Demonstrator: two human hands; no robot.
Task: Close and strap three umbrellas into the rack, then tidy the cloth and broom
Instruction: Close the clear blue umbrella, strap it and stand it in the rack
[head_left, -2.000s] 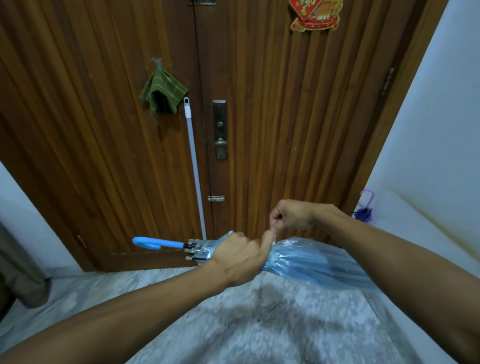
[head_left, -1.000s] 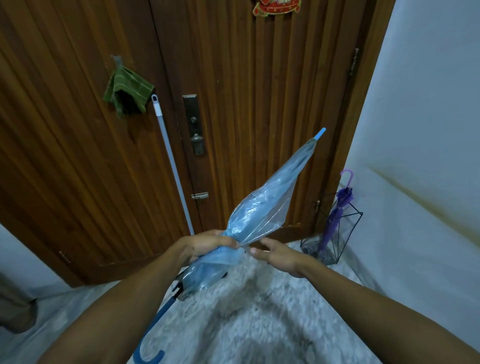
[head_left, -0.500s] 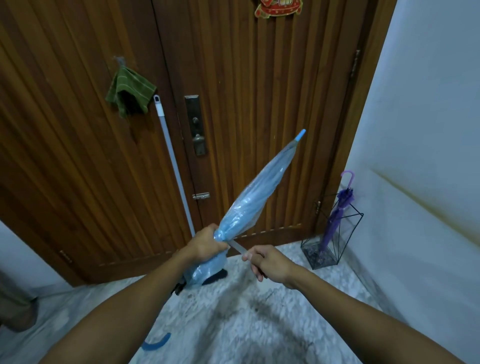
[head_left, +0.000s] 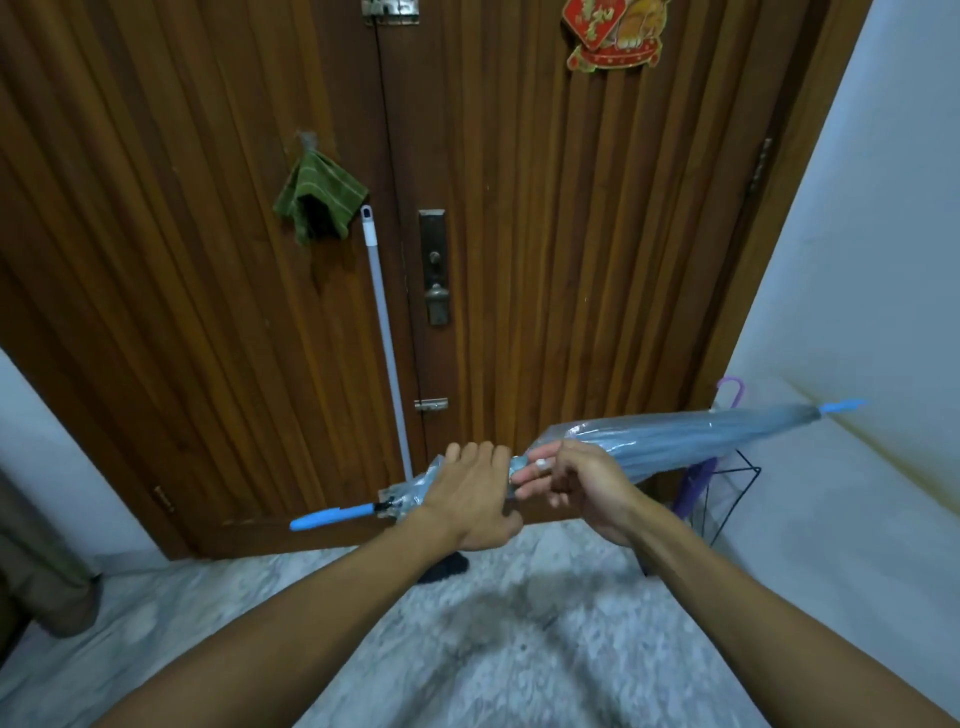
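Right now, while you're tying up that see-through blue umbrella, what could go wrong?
Two things, maybe. The right hand only pinches the thin strap at the see-through blue umbrella; if it slips, the folded plastic could puff loose again. The long umbrella lies sideways, its blue tip above the black wire rack holding the purple umbrella; a swing might knock them. The left hand grips the middle, which helps.

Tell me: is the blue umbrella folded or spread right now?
Folded. The blue umbrella has its canopy gathered along the shaft, held level by the left hand and right hand. Whether its strap is fastened: cannot tell.
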